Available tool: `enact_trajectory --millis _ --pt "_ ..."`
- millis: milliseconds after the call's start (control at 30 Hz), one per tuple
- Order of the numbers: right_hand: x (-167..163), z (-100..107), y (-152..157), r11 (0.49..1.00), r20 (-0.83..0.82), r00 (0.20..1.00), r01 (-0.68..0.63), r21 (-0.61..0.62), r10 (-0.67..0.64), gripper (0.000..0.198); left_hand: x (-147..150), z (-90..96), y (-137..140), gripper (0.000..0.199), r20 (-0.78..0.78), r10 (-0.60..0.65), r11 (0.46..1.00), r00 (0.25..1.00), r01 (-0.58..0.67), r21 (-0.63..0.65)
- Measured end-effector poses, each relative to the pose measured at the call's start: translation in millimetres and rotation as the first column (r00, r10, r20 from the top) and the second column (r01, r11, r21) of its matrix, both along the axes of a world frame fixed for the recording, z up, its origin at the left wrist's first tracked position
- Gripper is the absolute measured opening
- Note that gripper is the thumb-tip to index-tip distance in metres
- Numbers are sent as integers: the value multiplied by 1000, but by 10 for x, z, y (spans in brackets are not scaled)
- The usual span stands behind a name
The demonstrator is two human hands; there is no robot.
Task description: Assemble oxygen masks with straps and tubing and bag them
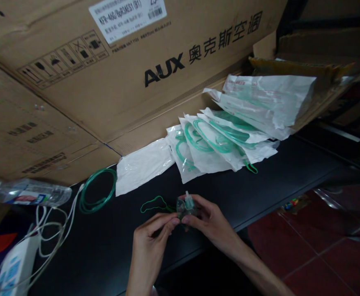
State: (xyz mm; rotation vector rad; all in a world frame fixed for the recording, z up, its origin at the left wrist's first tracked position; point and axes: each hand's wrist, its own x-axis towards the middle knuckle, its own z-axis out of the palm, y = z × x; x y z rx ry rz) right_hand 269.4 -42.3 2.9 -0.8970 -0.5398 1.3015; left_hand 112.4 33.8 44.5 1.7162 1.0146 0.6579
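Observation:
Between both hands is a clear greenish oxygen mask (183,206) with a pale connector (189,200) on top, held above the black table's front part. My left hand (155,234) pinches the mask's left edge between thumb and fingertips. My right hand (209,218) wraps round its other side, thumb in front and fingers partly hidden behind. A thin green elastic strap (152,201) trails from the mask to the left over the table. Farther left lies a coil of green tubing (98,191), apart from both hands.
Packed masks with green tubing (211,144) overlap at the back, beside a white pouch (146,164). An open carton (309,68) stands at right, large cardboard boxes (130,94) behind. At left are a plastic bottle (35,192), white cables (55,230) and a power strip (16,267).

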Motion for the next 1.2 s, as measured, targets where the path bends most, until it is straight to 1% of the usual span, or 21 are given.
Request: enact_trajectory --millis 67,133,200,233,267,300,333,367,400,433,467,533,733,800,833,900,933,1000,1067,1133,1200 --pt "-26 -29 -6 1000 23 1000 19 -10 -19 45 -2 -11 -5 14 32 -2 999 1000 3 -38" --pt "-52 -58 -27 1000 85 996 17 -7 -16 49 2 -17 -16 15 44 8 997 999 -4 -81" --pt "-76 -79 -66 1000 206 978 18 16 -21 52 8 -16 -27 17 29 40 993 999 -36 -116" --pt "-87 -85 -91 998 298 953 52 41 -62 55 9 -15 -32 19 17 64 990 998 -62 -126" --pt "-96 -86 -118 991 407 904 111 82 -134 57 9 -15 -37 20 4 92 987 996 -90 -131" --pt "-105 -83 -146 974 517 825 180 140 -227 58 7 -16 -42 22 -3 119 984 993 -119 -132" --pt "-113 -77 -171 947 617 718 240 214 -322 57 3 -19 -47 23 -5 142 981 990 -141 -131" --pt "-119 -69 -192 917 694 599 270 293 -398 53 0 -23 -53 24 -2 156 979 988 -155 -130" --pt "-123 -61 -208 894 746 494 268 359 -447 47 -4 -29 -59 24 3 162 979 987 -160 -129" --pt "-127 -55 -218 883 777 421 241 402 -469 41 -6 -36 -67 24 9 159 979 987 -157 -128" --pt "-129 -50 -222 881 794 382 210 423 -473 38 -8 -44 -76 23 13 149 981 989 -147 -127" --pt "-129 -49 -215 888 807 371 166 429 -460 34 -12 -61 -93 21 13 116 986 993 -113 -124" --pt "-116 -58 -166 921 807 450 115 374 -383 24 -58 -140 -148 19 3 41 989 999 -40 -141" --pt "-118 -62 -155 929 803 475 107 354 -361 21 -86 -164 -165 23 -20 25 989 999 -28 -148" --pt "-120 -66 -151 934 804 481 104 343 -349 21 -100 -171 -170 28 -37 20 990 999 -25 -137" --pt "-129 -82 -150 940 812 480 90 330 -331 20 -123 -170 -173 41 -80 -12 998 997 6 -67" --pt "-135 -93 -154 942 815 480 85 326 -325 21 -131 -161 -170 43 -104 -43 999 994 42 -8" --pt "-150 -112 -168 944 814 486 76 322 -317 22 -135 -131 -158 37 -157 -124 983 980 143 119" --pt "-166 -119 -188 945 813 493 72 318 -311 23 -124 -97 -146 30 -205 -181 949 962 225 220" --pt "-181 -111 -209 950 817 494 70 303 -297 23 -103 -72 -142 30 -238 -176 927 955 242 285" --pt "-188 -93 -227 957 823 494 76 280 -280 23 -82 -60 -149 29 -267 -139 922 954 223 318"
